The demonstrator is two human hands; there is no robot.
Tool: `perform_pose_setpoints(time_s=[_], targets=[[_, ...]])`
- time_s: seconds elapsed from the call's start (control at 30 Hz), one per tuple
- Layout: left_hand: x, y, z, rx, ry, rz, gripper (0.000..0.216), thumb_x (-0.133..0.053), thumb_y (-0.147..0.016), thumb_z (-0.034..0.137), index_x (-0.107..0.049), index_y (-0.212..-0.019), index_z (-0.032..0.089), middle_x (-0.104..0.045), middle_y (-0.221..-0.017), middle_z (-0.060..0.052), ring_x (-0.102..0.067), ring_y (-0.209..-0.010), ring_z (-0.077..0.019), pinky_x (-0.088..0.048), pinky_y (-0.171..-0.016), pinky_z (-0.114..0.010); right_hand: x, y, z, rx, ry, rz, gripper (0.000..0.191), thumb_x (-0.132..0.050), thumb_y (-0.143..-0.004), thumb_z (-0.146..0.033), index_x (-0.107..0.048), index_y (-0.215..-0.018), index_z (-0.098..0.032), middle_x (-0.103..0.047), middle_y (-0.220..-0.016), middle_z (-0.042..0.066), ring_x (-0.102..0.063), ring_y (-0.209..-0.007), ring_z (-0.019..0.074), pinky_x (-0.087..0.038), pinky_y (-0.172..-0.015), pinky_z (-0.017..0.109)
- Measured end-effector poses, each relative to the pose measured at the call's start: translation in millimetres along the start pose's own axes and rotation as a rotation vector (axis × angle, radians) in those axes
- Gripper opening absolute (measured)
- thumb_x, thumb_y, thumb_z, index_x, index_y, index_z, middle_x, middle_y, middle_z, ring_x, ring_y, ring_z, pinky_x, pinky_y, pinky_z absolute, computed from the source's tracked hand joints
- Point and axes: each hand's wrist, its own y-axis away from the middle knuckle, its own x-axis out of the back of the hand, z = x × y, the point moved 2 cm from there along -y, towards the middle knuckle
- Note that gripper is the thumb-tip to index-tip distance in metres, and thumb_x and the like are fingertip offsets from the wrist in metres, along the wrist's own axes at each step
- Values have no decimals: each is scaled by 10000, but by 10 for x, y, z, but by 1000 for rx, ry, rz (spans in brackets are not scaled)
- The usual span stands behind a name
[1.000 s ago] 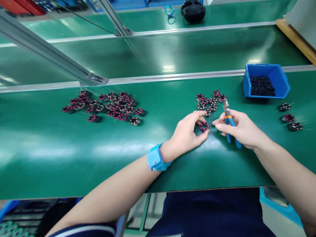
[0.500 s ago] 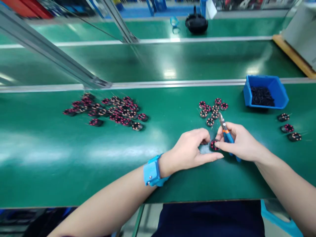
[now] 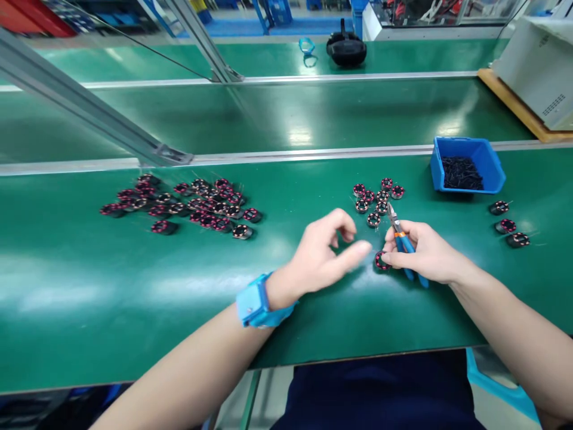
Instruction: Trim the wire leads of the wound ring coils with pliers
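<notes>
My right hand (image 3: 423,251) is closed around blue-handled side cutters (image 3: 404,243) with orange bands, their metal jaws pointing up and away from me. Its thumb and fingertips also touch a small black ring-shaped wound coil (image 3: 382,261) with pink-red windings, low over the green bench. To the left of that coil my left hand (image 3: 324,251) is in the air, holding nothing, its thumb and curled fingers apart. A blue strap (image 3: 255,301) sits on the left wrist. Just beyond the cutters lies a small group of similar coils (image 3: 373,220), some pink, some copper-coloured.
A larger heap of coils (image 3: 208,203) with thin wire ends lies to the left. A blue bin (image 3: 495,170) of short black pieces stands at the right, with three coils (image 3: 505,226) near it. A metal rail (image 3: 286,156) runs along the bench's back.
My left hand has drawn away leftward from the coil, its fingers now apart from it. My right hand keeps the cutters and coil in about the same place. The whole view has shifted slightly.
</notes>
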Motion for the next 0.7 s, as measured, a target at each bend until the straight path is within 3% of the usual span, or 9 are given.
perform_pose_setpoints(time_s=[0.13,0.23,0.3,0.43,0.53,0.6,0.7], targets=[[-146,23,151,-72,-132,-249,150,-485,-856,252,-484,-724,180,-515,-683,4,-426,-607,-119,-379,-590,-258,-5,0,-2,27,4,-9,272,-729,-623,-198,-517,-794,-188,-620,-674,-29,-578,-593,113,-462,-593,262],[-77,61,204,33,78,-499,207,-444,-835,196,-419,-630,187,-418,-567,39,-353,-523,-95,-334,-515,-229,6,3,-5,18,18,-10,260,-721,-632,-197,-513,-789,-189,-617,-671,-24,-572,-586,113,-454,-579,261],[12,70,206,113,221,-568,244,-459,-823,210,-379,-594,192,-376,-528,49,-319,-487,-85,-305,-472,-220,10,1,-4,14,9,3,267,-723,-630,-200,-511,-791,-188,-617,-672,-21,-566,-579,110,-450,-572,259],[44,33,193,79,74,-293,239,-629,-758,326,-456,-677,182,-461,-631,29,-395,-569,-102,-349,-530,-235,-4,-3,2,13,1,-1,270,-721,-627,-197,-518,-806,-186,-627,-679,-14,-571,-588,116,-457,-577,264],[-111,41,190,34,-14,-359,189,-547,-844,294,-483,-707,180,-489,-644,28,-407,-575,-102,-361,-553,-238,-14,4,1,36,26,-28,244,-707,-636,-186,-527,-800,-193,-629,-676,-15,-586,-601,129,-459,-569,265],[-144,40,160,59,49,-311,234,-463,-896,250,-466,-672,182,-467,-602,31,-399,-538,-97,-355,-531,-235,-17,9,2,49,45,-35,238,-706,-640,-180,-532,-801,-195,-631,-680,-14,-599,-615,136,-468,-582,268],[-24,18,84,137,219,25,260,-460,-912,297,-458,-675,188,-490,-609,18,-449,-524,-99,-374,-514,-236,-22,11,11,40,46,-18,252,-721,-637,-180,-536,-807,-191,-636,-692,-7,-609,-637,141,-486,-612,280]])
